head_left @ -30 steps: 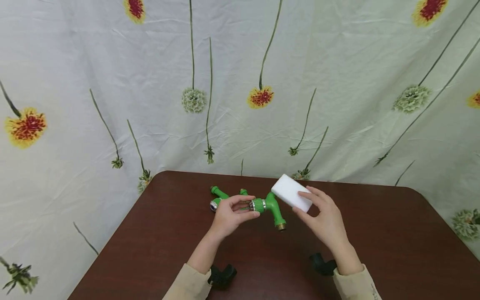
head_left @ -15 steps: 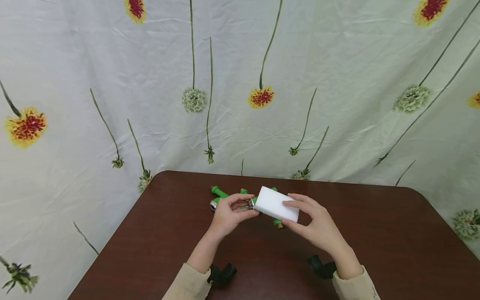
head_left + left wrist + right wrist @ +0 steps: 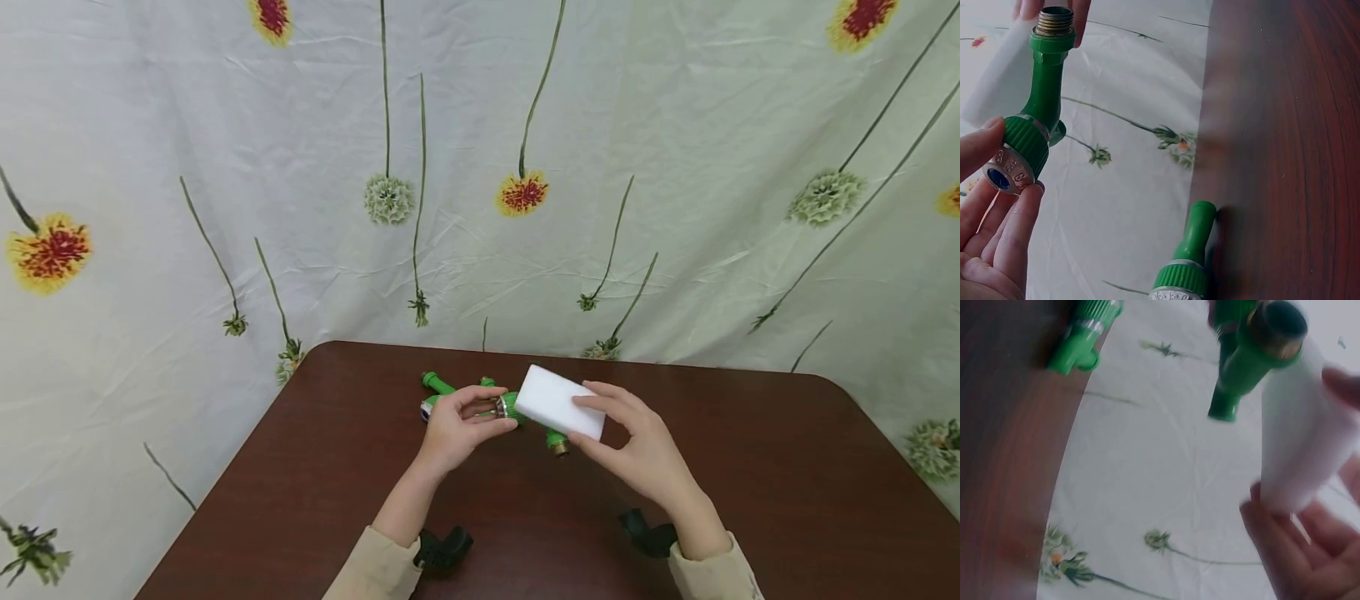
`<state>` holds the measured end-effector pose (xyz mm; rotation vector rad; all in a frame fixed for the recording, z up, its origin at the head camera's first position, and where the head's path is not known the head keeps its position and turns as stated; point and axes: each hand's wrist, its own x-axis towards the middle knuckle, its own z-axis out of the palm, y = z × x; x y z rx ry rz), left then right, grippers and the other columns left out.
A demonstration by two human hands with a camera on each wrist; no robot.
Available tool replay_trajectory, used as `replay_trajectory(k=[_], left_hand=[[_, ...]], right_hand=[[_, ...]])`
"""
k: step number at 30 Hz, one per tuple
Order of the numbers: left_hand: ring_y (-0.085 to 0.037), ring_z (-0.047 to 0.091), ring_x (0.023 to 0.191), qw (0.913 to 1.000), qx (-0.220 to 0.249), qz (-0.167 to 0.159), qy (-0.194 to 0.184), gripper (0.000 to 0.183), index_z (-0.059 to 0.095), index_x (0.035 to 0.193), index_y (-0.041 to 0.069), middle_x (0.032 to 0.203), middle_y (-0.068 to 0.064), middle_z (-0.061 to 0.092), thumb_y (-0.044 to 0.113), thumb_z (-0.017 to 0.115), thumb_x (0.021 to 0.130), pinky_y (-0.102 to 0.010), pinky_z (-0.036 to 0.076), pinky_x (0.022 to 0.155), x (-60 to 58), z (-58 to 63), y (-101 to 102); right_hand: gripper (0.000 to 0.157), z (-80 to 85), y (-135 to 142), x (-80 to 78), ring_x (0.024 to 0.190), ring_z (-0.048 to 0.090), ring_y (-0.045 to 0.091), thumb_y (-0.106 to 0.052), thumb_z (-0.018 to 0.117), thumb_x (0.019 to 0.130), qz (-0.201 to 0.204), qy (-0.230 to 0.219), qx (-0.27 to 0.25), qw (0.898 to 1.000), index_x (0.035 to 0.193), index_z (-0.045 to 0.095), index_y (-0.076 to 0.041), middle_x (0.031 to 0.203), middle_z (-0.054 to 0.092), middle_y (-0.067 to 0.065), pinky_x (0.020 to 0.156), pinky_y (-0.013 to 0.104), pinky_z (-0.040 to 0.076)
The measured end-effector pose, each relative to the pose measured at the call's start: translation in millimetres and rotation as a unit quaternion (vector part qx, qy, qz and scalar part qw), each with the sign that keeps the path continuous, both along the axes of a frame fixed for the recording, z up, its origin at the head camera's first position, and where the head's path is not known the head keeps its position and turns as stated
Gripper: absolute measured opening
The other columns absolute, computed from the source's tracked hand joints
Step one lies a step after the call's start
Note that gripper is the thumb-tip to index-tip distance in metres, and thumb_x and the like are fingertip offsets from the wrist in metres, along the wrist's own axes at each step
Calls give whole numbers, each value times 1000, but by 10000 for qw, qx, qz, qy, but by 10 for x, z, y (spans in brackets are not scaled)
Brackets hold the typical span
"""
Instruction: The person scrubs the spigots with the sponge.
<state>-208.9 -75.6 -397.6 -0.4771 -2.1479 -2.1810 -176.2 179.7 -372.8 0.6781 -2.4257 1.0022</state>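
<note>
A green tap [image 3: 1047, 87] with a ribbed handle and a brass threaded end appears held up above a dark brown table [image 3: 750, 483]. The left hand [image 3: 459, 423] is at the tap's handle end, thumb and fingertips pinching the ribbed handle around its silver cap (the cap has a blue centre). A smooth white block [image 3: 558, 405] overlaps the tap's body in the head view, leaving the handle and brass end showing. The right hand [image 3: 637, 437], on the opposite side of the tap from the left, pinches the block's near end between thumb and fingers.

A second ago the block was beyond the tap's far end; now it lies across the body, which suggests it is being worked against the tap, though whether they touch cannot be told.

Left of the tap and behind the left hand, more green tapware [image 3: 437, 383] rests on the table, partly hidden. Farther behind the tap hangs a pale flowered cloth [image 3: 465, 125].
</note>
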Motion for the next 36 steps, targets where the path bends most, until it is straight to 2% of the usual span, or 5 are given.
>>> replay_trajectory(k=[4, 9, 12, 26, 36], left_hand=[[-35, 64, 97, 10000, 49, -4, 61, 40, 65, 112, -5, 115, -21, 60, -3, 77, 74, -34, 55, 77, 2, 10, -5], [-31, 65, 96, 10000, 13, 24, -53, 42, 65, 113, -1, 115, -18, 61, -1, 78, 73, -33, 55, 77, 18, 29, -14], [-30, 65, 96, 9999, 41, 2, -105, 42, 65, 113, -1, 114, -18, 61, 0, 78, 72, -33, 55, 77, 28, 38, -17], [-31, 65, 96, 10000, -19, -42, 65, 42, 65, 112, -3, 114, -18, 62, 1, 79, 72, -33, 54, 78, 35, 37, 1], [-36, 64, 95, 9999, 49, -104, 23, 43, 66, 112, -2, 111, -19, 62, 0, 79, 71, -33, 55, 77, 36, 50, 0]], right_hand=[[39, 10, -5, 2, 114, 53, 23, -22, 81, 75, 237, 27, 182, 9995, 112, 68, -20, 129, 55, 4, 80, 38, 52], [38, -19, 107, -64, 108, 54, 33, -16, 81, 73, -1255, 255, 173, 9916, 108, 69, -7, 123, 57, 14, 78, 48, 49], [39, -26, 160, -87, 108, 53, 36, -15, 80, 74, -1738, 264, -29, 9844, 109, 68, -4, 123, 57, 18, 78, 52, 47], [42, 26, -184, 85, 114, 53, 22, -22, 83, 72, -286, 557, 125, 9980, 111, 69, -16, 128, 55, 4, 79, 40, 51], [40, -71, 40, -96, 105, 53, 37, -16, 82, 73, -1907, 831, 5, 9781, 108, 69, -3, 122, 57, 19, 76, 52, 47]])
